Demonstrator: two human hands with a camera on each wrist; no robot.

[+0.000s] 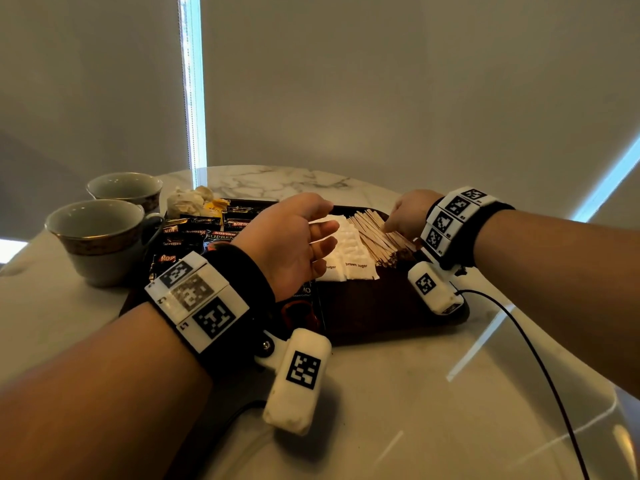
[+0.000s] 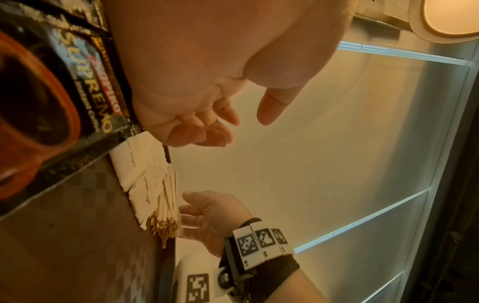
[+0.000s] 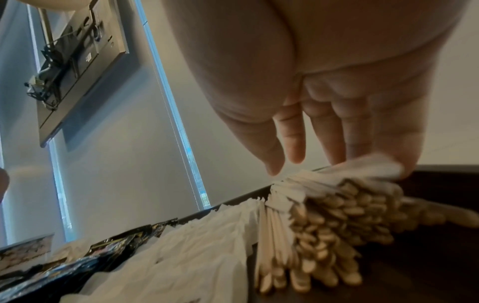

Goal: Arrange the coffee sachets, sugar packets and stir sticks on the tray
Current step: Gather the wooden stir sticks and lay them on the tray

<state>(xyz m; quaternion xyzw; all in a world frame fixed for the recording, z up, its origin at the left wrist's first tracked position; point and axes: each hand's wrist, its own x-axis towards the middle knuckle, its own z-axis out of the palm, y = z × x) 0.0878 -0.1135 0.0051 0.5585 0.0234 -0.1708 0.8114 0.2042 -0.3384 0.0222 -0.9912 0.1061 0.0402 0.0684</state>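
Observation:
A dark tray lies on the marble table. Black coffee sachets cover its left part, white sugar packets lie in the middle, and a pile of wooden stir sticks lies at the right. My left hand hovers above the sachets and packets with relaxed fingers and holds nothing. My right hand reaches down onto the pile. In the right wrist view its straight fingers touch the top of the stir sticks. In the left wrist view a sachet fills the left side.
Two teacups stand left of the tray. Wrapped tea bags lie at its far left corner. A black cable runs from my right wrist across the table. The tray's near right part is bare.

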